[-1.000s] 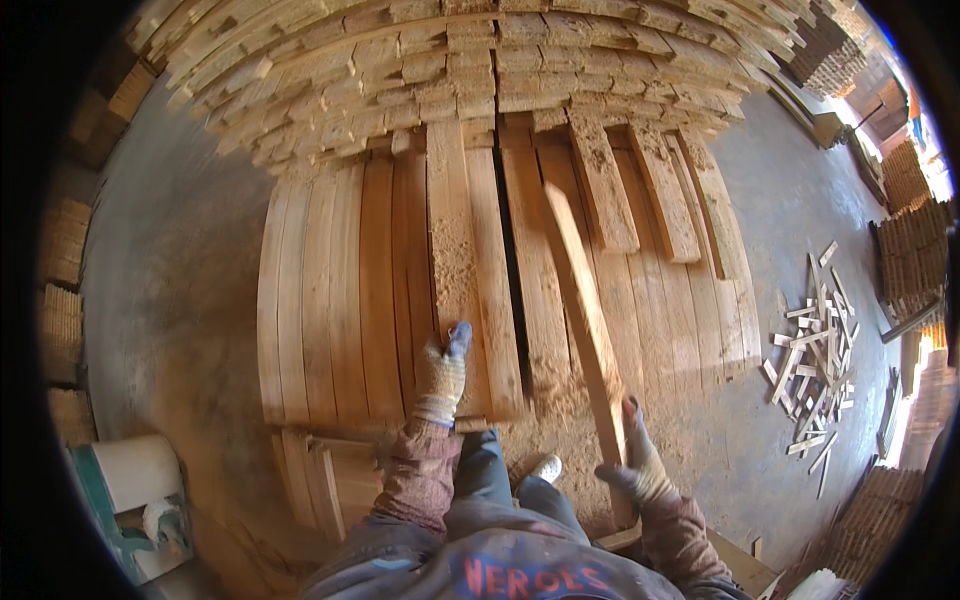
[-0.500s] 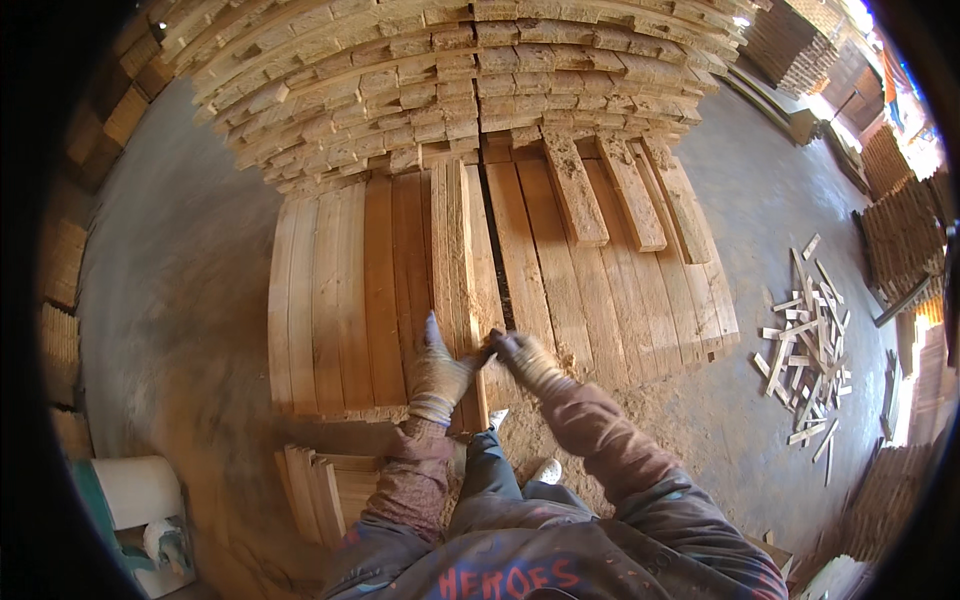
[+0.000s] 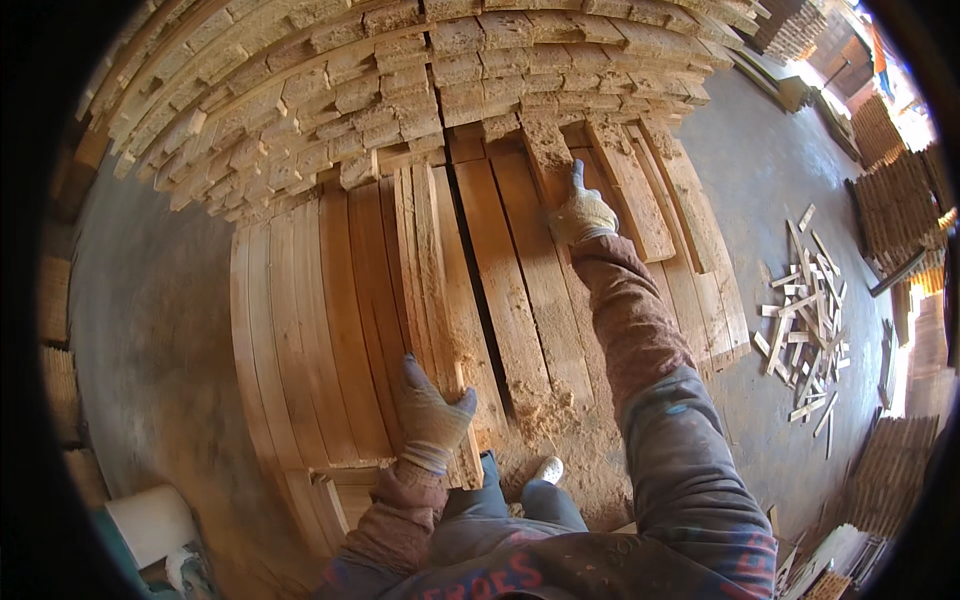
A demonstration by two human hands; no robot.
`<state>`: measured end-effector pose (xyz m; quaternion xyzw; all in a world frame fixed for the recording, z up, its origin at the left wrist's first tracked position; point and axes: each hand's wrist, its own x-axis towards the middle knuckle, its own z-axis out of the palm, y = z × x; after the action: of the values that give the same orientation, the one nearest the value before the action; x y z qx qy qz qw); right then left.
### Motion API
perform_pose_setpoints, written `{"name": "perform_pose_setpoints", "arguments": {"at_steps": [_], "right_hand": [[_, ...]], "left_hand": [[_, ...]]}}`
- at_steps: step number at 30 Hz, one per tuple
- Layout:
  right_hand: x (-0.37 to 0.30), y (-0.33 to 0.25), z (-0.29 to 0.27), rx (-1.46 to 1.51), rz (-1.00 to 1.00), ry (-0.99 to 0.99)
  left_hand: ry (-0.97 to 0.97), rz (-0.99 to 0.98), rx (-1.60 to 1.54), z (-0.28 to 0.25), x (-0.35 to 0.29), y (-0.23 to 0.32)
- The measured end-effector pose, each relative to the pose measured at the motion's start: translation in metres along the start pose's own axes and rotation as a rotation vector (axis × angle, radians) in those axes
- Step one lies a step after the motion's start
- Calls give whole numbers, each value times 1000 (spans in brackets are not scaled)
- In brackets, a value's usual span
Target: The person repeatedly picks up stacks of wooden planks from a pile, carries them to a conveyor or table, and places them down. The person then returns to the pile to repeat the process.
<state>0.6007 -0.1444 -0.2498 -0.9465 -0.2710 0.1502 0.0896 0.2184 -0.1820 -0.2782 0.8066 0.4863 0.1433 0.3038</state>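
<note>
Wooden plank [image 3: 437,290] clamped in left hand [image 3: 430,410] grip, right hand [image 3: 582,212] (formerly alongside) now stretched flat onto far board [image 3: 553,160]

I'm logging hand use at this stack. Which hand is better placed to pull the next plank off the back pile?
Probably the right hand: it is stretched out onto a plank at the pile. The left hand rests on the near plank ends.

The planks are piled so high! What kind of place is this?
Probably a sawmill or timber yard. Rough planks lie in a low row before a tall stack of boards, offcuts litter the concrete floor, and sawdust lies near the gloved hands.
</note>
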Motion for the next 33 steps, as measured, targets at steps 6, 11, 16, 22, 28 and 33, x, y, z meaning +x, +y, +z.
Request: {"name": "perform_pose_setpoints", "arguments": {"at_steps": [6, 11, 16, 22, 28, 33], "right_hand": [[-94, 54, 10, 92, -96, -49], [-138, 68, -3, 42, -153, 75], [-190, 90, 1, 71, -85, -48], [-350, 258, 58, 1046, -187, -187], [-342, 257, 0, 1684, 141, -674], [-290, 196, 17, 1284, -121, -432]], "left_hand": [[-17, -98, -29, -8, 5, 7], [-23, -127, -220, -1, 7, -1], [-23, -148, -236, 7, 5, -5], [39, -86, -303, 22, 5, -13], [-158, -200, -809, 19, -7, 18], [-296, -129, -521, 60, -22, 111]]}}
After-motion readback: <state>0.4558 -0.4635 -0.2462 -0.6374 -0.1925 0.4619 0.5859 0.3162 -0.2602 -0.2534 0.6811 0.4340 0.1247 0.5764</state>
